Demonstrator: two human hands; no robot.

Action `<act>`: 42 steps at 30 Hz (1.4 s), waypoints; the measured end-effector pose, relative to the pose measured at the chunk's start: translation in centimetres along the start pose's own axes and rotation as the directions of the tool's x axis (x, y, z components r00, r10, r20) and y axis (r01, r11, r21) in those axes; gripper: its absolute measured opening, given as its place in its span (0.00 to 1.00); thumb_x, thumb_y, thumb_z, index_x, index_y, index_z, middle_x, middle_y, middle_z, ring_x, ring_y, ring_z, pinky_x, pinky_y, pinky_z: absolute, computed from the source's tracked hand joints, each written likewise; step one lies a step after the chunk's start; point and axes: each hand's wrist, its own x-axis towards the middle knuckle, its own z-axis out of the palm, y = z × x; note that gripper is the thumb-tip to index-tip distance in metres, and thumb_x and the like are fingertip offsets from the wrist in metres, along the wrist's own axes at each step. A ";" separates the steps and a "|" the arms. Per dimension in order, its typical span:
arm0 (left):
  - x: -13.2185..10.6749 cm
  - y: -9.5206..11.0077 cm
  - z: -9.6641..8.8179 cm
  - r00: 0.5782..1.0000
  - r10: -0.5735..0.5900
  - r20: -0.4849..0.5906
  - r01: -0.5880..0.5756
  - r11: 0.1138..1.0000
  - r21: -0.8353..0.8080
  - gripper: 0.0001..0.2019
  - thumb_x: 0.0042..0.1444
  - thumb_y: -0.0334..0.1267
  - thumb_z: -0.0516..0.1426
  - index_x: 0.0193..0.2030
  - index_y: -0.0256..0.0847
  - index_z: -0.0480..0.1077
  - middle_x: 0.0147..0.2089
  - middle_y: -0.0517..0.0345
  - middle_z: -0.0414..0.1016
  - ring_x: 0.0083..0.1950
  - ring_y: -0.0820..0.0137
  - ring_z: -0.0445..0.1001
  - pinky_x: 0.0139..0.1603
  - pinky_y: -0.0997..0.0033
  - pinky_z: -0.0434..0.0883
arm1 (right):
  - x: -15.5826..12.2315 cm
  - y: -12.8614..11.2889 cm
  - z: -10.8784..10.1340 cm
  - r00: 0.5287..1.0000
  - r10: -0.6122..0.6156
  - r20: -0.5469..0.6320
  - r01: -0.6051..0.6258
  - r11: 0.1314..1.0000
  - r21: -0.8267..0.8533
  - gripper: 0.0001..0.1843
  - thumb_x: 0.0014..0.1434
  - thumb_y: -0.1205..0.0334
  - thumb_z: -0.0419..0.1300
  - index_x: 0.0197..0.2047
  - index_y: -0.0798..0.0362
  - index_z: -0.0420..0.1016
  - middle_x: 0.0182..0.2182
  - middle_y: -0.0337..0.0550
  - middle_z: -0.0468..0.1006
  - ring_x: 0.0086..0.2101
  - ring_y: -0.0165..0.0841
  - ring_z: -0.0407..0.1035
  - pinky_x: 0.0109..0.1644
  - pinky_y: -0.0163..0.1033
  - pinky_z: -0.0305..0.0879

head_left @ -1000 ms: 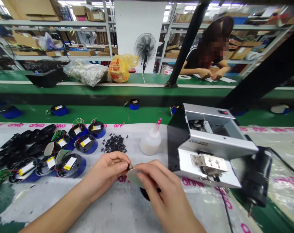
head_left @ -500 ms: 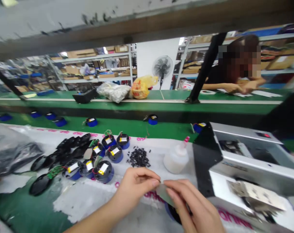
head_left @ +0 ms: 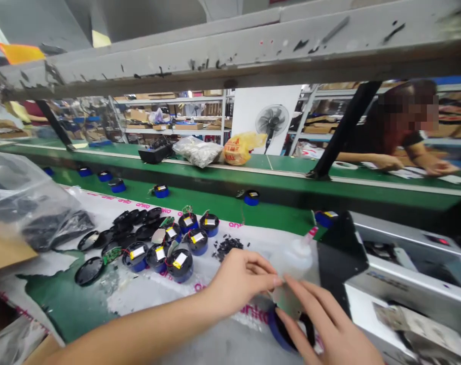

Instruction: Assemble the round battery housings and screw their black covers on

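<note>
My left hand (head_left: 241, 281) is closed in a pinch, its fingertips meeting the edge of a thin pale grey-green piece (head_left: 287, 300). Whatever else may be in that pinch is too small to make out. From the other side, my right hand (head_left: 329, 319) grips the same piece between thumb and fingers. Just under it sits a blue and black round housing (head_left: 279, 332), partly covered by my right fingers. Ahead of my hands lie a pile of small black bits (head_left: 230, 247) and a white squeeze bottle (head_left: 295, 256) with a pink tip.
Several round blue housings with batteries (head_left: 180, 263) stand left, beside black round covers (head_left: 89, 271). A silver machine (head_left: 409, 289) occupies the right. A plastic bag (head_left: 36, 203) lies far left. Overhead runs a grey beam (head_left: 230, 66). Across the bench, a person's arms (head_left: 382, 161) rest on the green surface.
The camera view has shifted, so the scene sits lower and further right. Both hands stay together at the pale piece, and more of the housing below shows.
</note>
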 end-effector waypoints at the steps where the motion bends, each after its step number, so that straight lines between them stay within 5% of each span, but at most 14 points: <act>1: 0.0 0.4 0.3 0.999 0.006 0.035 -0.006 1.000 0.003 0.16 0.36 0.43 0.73 0.30 0.37 0.77 0.27 0.58 0.78 0.30 0.70 0.74 0.38 0.68 0.72 | 0.0 -0.1 -0.5 0.999 0.035 0.006 -0.035 0.999 0.011 0.19 0.71 0.52 0.49 0.58 0.52 0.69 0.46 0.53 0.76 0.33 0.36 0.79 0.26 0.33 0.75; 5: -0.3 0.8 0.2 0.978 0.052 0.201 -0.094 0.974 0.208 0.26 0.43 0.43 0.71 0.50 0.40 0.76 0.42 0.52 0.82 0.39 0.64 0.78 0.44 0.64 0.73 | -0.6 -0.1 -2.7 0.974 0.204 0.098 -0.215 0.968 0.126 0.18 0.68 0.59 0.54 0.60 0.47 0.66 0.47 0.47 0.75 0.36 0.33 0.77 0.38 0.33 0.77; 8: 0.1 -0.9 -0.2 0.937 0.105 0.334 -0.259 0.850 0.458 0.39 0.39 0.47 0.73 0.61 0.46 0.69 0.58 0.47 0.74 0.47 0.56 0.77 0.49 0.57 0.72 | -1.3 -0.3 -3.5 0.936 0.302 0.178 -0.335 0.922 0.194 0.18 0.66 0.61 0.58 0.59 0.44 0.67 0.48 0.43 0.76 0.41 0.33 0.76 0.43 0.34 0.76; 12: 0.7 -4.2 0.5 0.867 0.176 0.466 -0.415 0.774 0.478 0.36 0.40 0.45 0.72 0.59 0.48 0.71 0.59 0.50 0.74 0.58 0.51 0.72 0.60 0.54 0.67 | -2.1 -1.1 -3.8 0.910 0.366 0.195 -0.402 0.894 0.199 0.21 0.63 0.61 0.62 0.58 0.43 0.68 0.48 0.41 0.77 0.45 0.35 0.75 0.47 0.36 0.76; 16: -0.1 -5.4 1.5 0.936 0.062 0.347 -0.219 0.874 0.435 0.27 0.43 0.43 0.71 0.51 0.45 0.71 0.45 0.56 0.79 0.43 0.59 0.77 0.41 0.66 0.73 | -3.6 -1.9 -3.8 0.868 0.456 0.199 -0.491 0.849 0.196 0.20 0.64 0.62 0.61 0.58 0.45 0.66 0.47 0.43 0.77 0.41 0.35 0.75 0.43 0.35 0.76; 19: -1.1 -5.6 1.4 0.939 -0.116 0.323 0.012 0.951 0.309 0.28 0.45 0.40 0.69 0.52 0.45 0.66 0.36 0.62 0.76 0.26 0.71 0.73 0.24 0.74 0.69 | -5.2 -2.4 -3.2 0.814 0.537 0.223 -0.580 0.775 0.252 0.18 0.66 0.61 0.59 0.58 0.47 0.66 0.48 0.45 0.77 0.41 0.35 0.76 0.43 0.36 0.76; 24: -1.3 -6.1 0.4 0.864 -0.274 0.422 0.280 0.959 0.050 0.38 0.49 0.35 0.67 0.65 0.40 0.58 0.32 0.61 0.78 0.27 0.73 0.77 0.32 0.73 0.76 | -7.1 -3.3 -1.8 0.763 0.616 0.196 -0.638 0.671 0.378 0.19 0.67 0.58 0.59 0.60 0.45 0.65 0.51 0.46 0.76 0.45 0.37 0.75 0.47 0.38 0.75; 29: -0.1 -6.1 -0.2 0.827 -0.313 0.467 0.336 0.941 0.035 0.31 0.55 0.42 0.65 0.63 0.38 0.62 0.41 0.50 0.82 0.26 0.70 0.80 0.22 0.75 0.76 | -6.5 -3.6 -2.3 0.777 0.595 0.205 -0.627 0.703 0.336 0.21 0.66 0.60 0.60 0.61 0.42 0.64 0.51 0.43 0.75 0.42 0.35 0.75 0.44 0.36 0.75; 34: 0.4 -5.9 -0.1 0.853 -0.317 0.414 0.335 0.942 0.029 0.23 0.57 0.41 0.65 0.56 0.36 0.68 0.30 0.56 0.82 0.21 0.72 0.79 0.19 0.81 0.74 | -5.7 -4.0 -3.1 0.797 0.564 0.216 -0.604 0.750 0.270 0.21 0.65 0.61 0.59 0.60 0.45 0.65 0.49 0.45 0.72 0.37 0.32 0.72 0.40 0.35 0.75; 39: 0.7 -5.9 -0.4 0.807 -0.338 0.484 0.379 0.925 0.015 0.25 0.55 0.39 0.66 0.58 0.38 0.68 0.32 0.56 0.83 0.24 0.71 0.81 0.23 0.79 0.77 | -5.6 -4.2 -3.0 0.770 0.587 0.250 -0.637 0.687 0.350 0.20 0.65 0.64 0.57 0.59 0.45 0.64 0.52 0.45 0.70 0.38 0.32 0.72 0.39 0.34 0.74; 42: 0.8 -6.0 -0.5 0.820 -0.336 0.463 0.368 0.929 0.022 0.23 0.55 0.40 0.66 0.57 0.37 0.69 0.28 0.57 0.82 0.22 0.70 0.80 0.21 0.79 0.76 | -5.5 -4.1 -2.8 0.749 0.605 0.271 -0.658 0.627 0.417 0.21 0.64 0.63 0.58 0.60 0.43 0.63 0.48 0.42 0.74 0.38 0.32 0.71 0.41 0.36 0.73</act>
